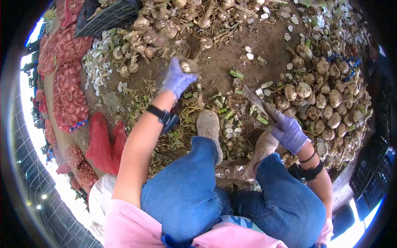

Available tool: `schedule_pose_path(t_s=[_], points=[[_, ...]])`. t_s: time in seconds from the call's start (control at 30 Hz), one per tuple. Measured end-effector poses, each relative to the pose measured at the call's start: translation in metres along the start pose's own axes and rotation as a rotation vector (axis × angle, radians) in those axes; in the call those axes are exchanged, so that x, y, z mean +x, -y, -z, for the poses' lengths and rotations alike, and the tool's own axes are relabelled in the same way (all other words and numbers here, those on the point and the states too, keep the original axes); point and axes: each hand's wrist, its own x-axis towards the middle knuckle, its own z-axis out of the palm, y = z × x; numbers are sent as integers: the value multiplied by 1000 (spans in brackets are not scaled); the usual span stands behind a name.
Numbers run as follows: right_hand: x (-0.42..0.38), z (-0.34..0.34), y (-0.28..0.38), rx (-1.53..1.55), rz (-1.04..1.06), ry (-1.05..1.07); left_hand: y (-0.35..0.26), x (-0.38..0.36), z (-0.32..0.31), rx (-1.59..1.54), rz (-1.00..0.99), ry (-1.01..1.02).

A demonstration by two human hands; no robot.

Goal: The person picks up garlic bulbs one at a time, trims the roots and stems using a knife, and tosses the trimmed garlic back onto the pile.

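My left hand, in a purple glove, is closed around a garlic bulb above the bare soil. In my right hand, gloved the same way, is a knife with its blade pointing up and to the left. Cut green stem pieces and pale trimmings lie on the ground between the two hands. Beyond my left hand is a heap of untrimmed garlic with roots and dry stalks. A big pile of garlic bulbs lies to the right of the knife.
Filled red mesh sacks line the left side, with a loose red mesh bag nearer me. A black plastic crate stands at the upper left. Dark crates are at the far right. My shoes rest among the trimmings.
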Motion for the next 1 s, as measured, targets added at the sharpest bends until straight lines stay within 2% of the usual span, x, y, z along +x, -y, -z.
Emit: schedule_pose_path(t_s=[0.07, 0.17, 0.2, 0.27, 0.33, 0.37, 0.4, 0.43, 0.57, 0.63, 0.67, 0.7, 0.8, 0.9, 1.0], points=[[4, 7, 11, -90, 36, -34, -31, -29, -20, -44, -118, 138], [12, 18, 35, -134, 253, -99, -74, -63, -44, -142, -90, 383], [12, 24, 45, -123, 255, -48, -85, -70, -48, -138, -117, 424], [13, 20, 47, -44, 299, -151, -94, -79, -57, -107, -202, 485], [17, 19, 60, 62, 273, -240, -91, -83, -64, -29, -346, 501], [17, 22, 68, 165, 152, -223, -92, -85, -70, 20, -432, 501], [18, 24, 76, 269, 30, -217, -97, -90, -74, 90, -415, 502], [25, 21, 73, 262, 107, -319, -102, -96, -81, 153, -441, 485], [37, 9, 70, 617, 30, -316, -109, -117, -104, 399, -570, 397], [33, 12, 69, 572, 30, -298, -103, -119, -110, 398, -580, 414], [31, 12, 67, 595, 41, -294, -109, -122, -111, 433, -688, 361], [29, 12, 66, 619, 53, -288, -107, -121, -111, 410, -638, 430], [27, 20, 69, 312, 100, -261, -100, -109, -111, 400, -458, 606], [27, 18, 69, 544, -6, -193, -105, -113, -110, 370, -369, 645], [26, 18, 63, 426, 79, -206, -99, -111, -108, 429, -386, 645]])
